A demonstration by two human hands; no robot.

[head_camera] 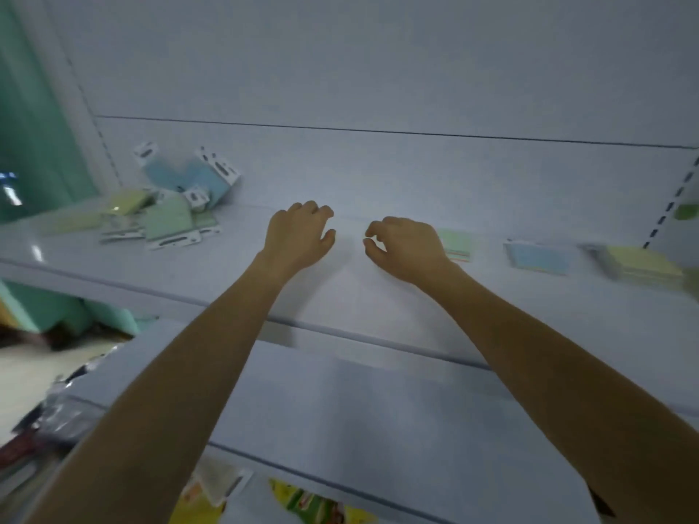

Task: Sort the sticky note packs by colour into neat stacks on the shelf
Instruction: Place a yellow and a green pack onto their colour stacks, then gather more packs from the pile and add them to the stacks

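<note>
Packs (166, 206) lie jumbled at the shelf's (378, 296) left end, three sorted stacks (537, 257) at its right. Our left hand (299, 236) and right hand (406, 247) hover between, loosely curled, holding nothing. We judge the packs light and slippery; pinch the side edges.

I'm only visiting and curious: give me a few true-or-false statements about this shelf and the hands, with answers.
1. The left hand and the right hand both hold nothing. True.
2. The messy heap of packs lies right of the hands. False: the jumbled pile lies to their left.
3. A blue stack sits between a green stack and a yellow stack. True.
4. The right hand grips the yellow stack. False: that stack lies apart, far to the right.
</note>
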